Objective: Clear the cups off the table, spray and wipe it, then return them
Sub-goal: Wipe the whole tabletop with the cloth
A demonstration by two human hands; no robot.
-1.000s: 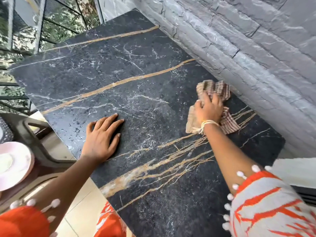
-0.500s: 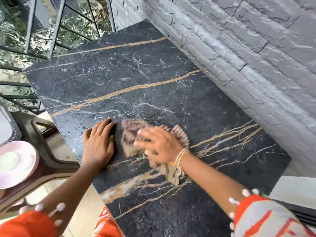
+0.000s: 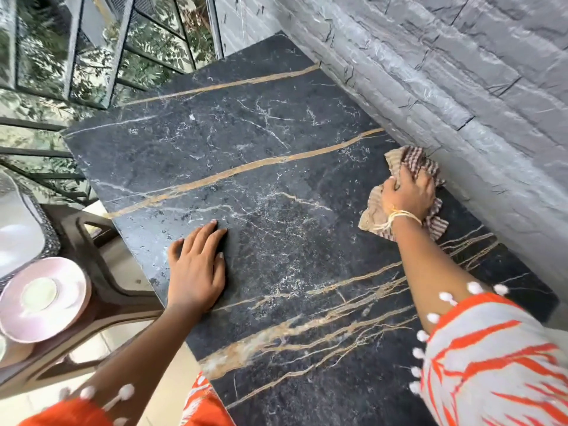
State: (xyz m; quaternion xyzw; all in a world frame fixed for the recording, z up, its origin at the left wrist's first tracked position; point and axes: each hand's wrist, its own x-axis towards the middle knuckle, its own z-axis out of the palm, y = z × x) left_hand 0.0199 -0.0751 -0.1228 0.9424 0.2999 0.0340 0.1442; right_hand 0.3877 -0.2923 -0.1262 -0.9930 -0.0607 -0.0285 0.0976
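Table point(image 3: 276, 167) against wall point(image 3: 461, 87); right hand point(image 3: 410, 193) grips cloth point(image 3: 373, 207) at far edge.

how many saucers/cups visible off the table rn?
1 clear: a pink saucer with a pale cup on it, on the chair left of the table. A sliver of possibly another sits at the frame's left edge; more may be out of view.
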